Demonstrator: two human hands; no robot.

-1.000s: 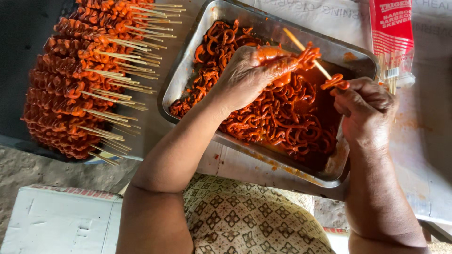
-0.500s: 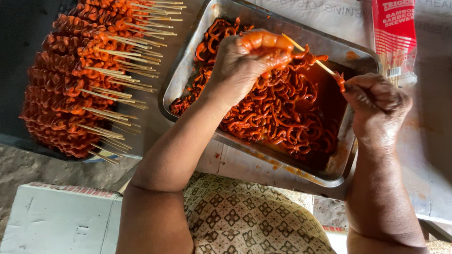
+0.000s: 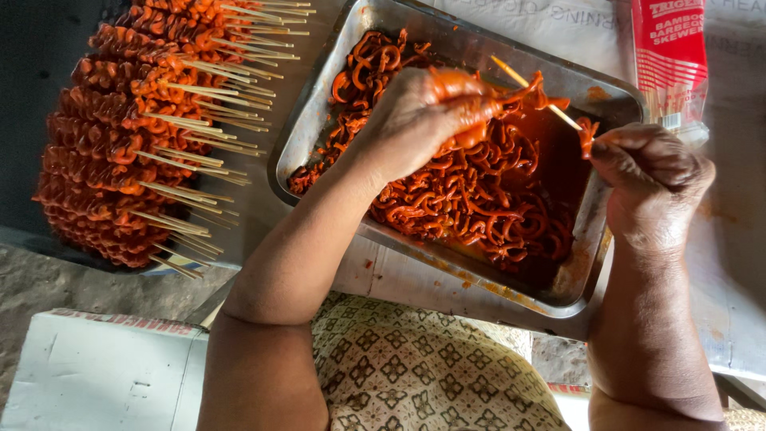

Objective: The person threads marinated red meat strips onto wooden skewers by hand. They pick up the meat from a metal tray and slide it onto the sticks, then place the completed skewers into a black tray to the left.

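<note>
Head view: left hand (image 3: pixel 419 120) over the metal tray (image 3: pixel 319 120), fingers pinched together on a strip of orange marinated meat (image 3: pixel 471 132) at the skewer. Right hand (image 3: pixel 650 179) sits at the tray's right rim, fingers closed on the near end of the bamboo skewer (image 3: pixel 531 86), which runs up-left across the tray to the left hand. A bit of meat is already threaded near the right fingers.

Tray holds a heap of curled marinated strips (image 3: pixel 471 207) in dark red sauce; the left forearm crosses the tray's near edge and hides part of it.

Left of tray: a stack of finished skewers (image 3: pixel 136 136), sticks pointing right. Top right: red pack of bamboo skewers (image 3: pixel 669 60), just beyond the right hand. Patterned cloth (image 3: pixel 415 371) at bottom, white box (image 3: pixel 96 375) bottom left.
</note>
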